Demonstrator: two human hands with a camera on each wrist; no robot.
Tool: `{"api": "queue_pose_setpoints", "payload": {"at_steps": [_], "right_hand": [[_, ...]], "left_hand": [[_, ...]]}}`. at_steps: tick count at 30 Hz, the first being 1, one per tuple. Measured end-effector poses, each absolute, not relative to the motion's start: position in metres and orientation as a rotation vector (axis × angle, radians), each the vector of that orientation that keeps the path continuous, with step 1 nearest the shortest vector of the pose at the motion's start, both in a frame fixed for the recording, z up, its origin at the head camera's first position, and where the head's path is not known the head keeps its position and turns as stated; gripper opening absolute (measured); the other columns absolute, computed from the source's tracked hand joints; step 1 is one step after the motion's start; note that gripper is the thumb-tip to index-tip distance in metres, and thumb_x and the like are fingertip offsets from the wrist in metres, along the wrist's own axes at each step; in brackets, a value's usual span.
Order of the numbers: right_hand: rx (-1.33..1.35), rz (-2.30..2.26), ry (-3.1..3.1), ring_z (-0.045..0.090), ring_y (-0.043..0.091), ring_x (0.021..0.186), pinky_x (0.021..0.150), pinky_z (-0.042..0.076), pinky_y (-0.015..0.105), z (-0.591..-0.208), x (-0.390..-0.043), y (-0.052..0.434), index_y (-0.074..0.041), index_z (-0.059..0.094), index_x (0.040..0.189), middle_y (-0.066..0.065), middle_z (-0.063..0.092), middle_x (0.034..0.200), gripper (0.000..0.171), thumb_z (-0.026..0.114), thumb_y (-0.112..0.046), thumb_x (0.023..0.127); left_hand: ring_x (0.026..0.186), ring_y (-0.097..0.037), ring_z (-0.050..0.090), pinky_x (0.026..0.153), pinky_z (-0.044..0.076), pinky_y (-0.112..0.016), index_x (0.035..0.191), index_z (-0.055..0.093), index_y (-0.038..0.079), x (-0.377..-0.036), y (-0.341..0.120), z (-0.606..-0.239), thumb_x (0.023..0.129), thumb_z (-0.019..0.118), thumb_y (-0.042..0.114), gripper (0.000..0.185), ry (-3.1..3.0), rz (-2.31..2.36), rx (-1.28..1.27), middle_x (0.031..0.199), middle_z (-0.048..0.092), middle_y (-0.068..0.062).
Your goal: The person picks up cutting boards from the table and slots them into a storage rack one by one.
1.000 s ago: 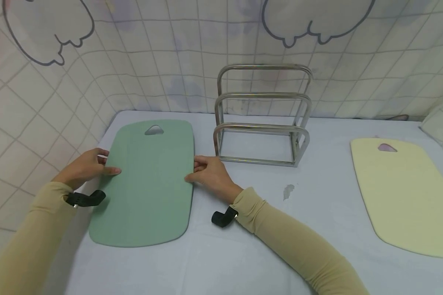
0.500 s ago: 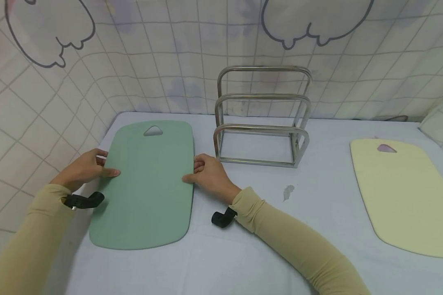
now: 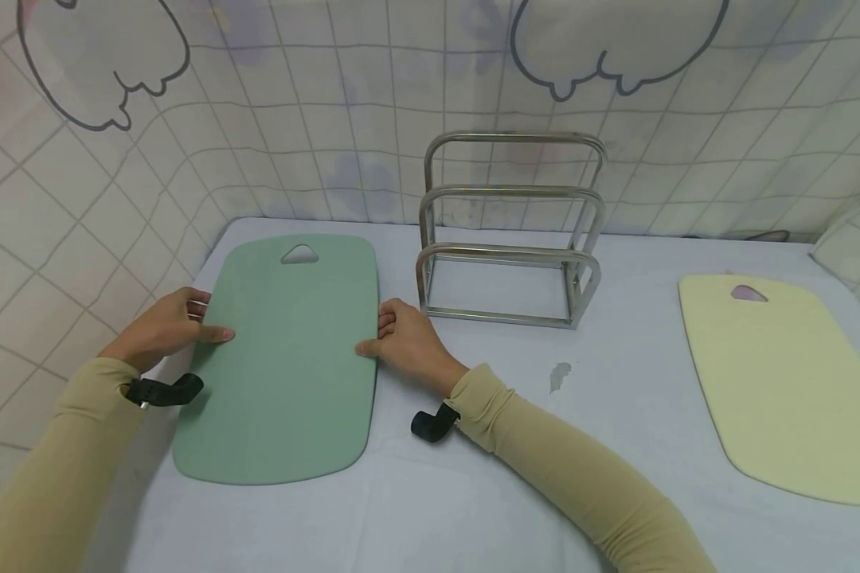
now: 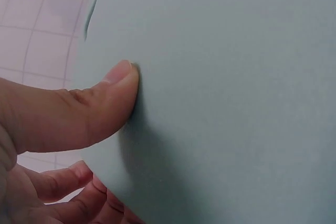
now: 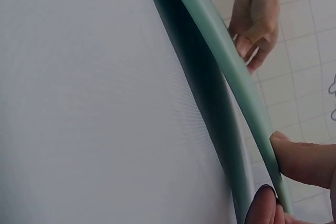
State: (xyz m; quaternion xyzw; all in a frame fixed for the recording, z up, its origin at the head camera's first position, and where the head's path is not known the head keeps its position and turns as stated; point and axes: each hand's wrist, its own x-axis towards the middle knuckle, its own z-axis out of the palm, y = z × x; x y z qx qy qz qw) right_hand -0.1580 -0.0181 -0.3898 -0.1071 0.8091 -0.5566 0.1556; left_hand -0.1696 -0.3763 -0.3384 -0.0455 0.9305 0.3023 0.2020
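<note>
Both the left hand [image 3: 163,328] and right hand [image 3: 408,344] pinch the green cutting board [image 3: 287,358] between them, its edge barely lifted, the rack [image 3: 510,239] beyond unfilled.

- the yellow board [image 3: 788,382] is cut off by the right edge of the head view, near the table's right edge.
- the fingers of the left hand [image 3: 161,328] go under the green board [image 3: 294,358], so their tips are hidden.
- the left wrist view shows only a thumb [image 4: 79,114] on the green board; the board's edges run out of frame.
- both sleeves leave the bottom edge.
</note>
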Motion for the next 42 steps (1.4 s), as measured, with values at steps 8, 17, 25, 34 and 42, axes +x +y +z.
{"api": "queue_pose_setpoints", "payload": {"at_steps": [8, 17, 25, 34, 42], "right_hand": [[-0.342, -1.530, 2.354, 0.058, 0.014, 0.095, 0.086, 0.049, 0.026, -0.387, -0.160, -0.018, -0.002, 0.056, 0.125, 0.006, 0.062, 0.109, 0.049, 0.083, -0.018, 0.087], [-0.348, -1.528, 2.359, 0.057, 0.014, 0.094, 0.084, 0.048, 0.025, -0.386, -0.162, -0.021, -0.002, 0.056, 0.125, 0.005, 0.060, 0.108, 0.048, 0.082, -0.016, 0.088], [-0.350, -1.535, 2.359, 0.059, 0.015, 0.095, 0.084, 0.049, 0.025, -0.386, -0.165, -0.022, -0.002, 0.056, 0.126, 0.006, 0.062, 0.109, 0.049, 0.082, -0.017, 0.087], [-0.371, -1.557, 2.354, 0.059, 0.014, 0.096, 0.083, 0.048, 0.023, -0.386, -0.169, -0.021, 0.001, 0.054, 0.136, 0.006, 0.062, 0.110, 0.062, 0.084, -0.015, 0.085], [-0.398, -1.599, 2.367, 0.058, 0.013, 0.091, 0.078, 0.046, 0.021, -0.383, -0.169, -0.021, 0.000, 0.053, 0.138, 0.004, 0.060, 0.104, 0.062, 0.082, -0.016, 0.086]], "left_hand": [[0.135, -0.054, 0.039, 0.113, 0.036, -0.069, 0.152, 0.019, -0.018, -0.169, -0.378, -0.337, 0.092, 0.077, 0.032, 0.097, 2.607, 0.830, -0.133, 0.151, 0.032, -0.040], [0.135, -0.054, 0.039, 0.113, 0.037, -0.068, 0.152, 0.021, -0.017, -0.169, -0.379, -0.336, 0.093, 0.077, 0.033, 0.095, 2.621, 0.833, -0.150, 0.151, 0.033, -0.040], [0.135, -0.055, 0.038, 0.113, 0.037, -0.069, 0.152, 0.019, -0.018, -0.168, -0.378, -0.334, 0.094, 0.075, 0.031, 0.095, 2.644, 0.833, -0.141, 0.150, 0.032, -0.041], [0.137, -0.054, 0.035, 0.113, 0.035, -0.068, 0.154, 0.016, -0.018, -0.165, -0.379, -0.331, 0.095, 0.074, 0.032, 0.096, 2.642, 0.853, -0.134, 0.151, 0.031, -0.040], [0.138, -0.051, 0.035, 0.113, 0.035, -0.067, 0.155, 0.016, -0.016, -0.161, -0.377, -0.323, 0.096, 0.073, 0.035, 0.097, 2.656, 0.865, -0.117, 0.151, 0.031, -0.038]]}}
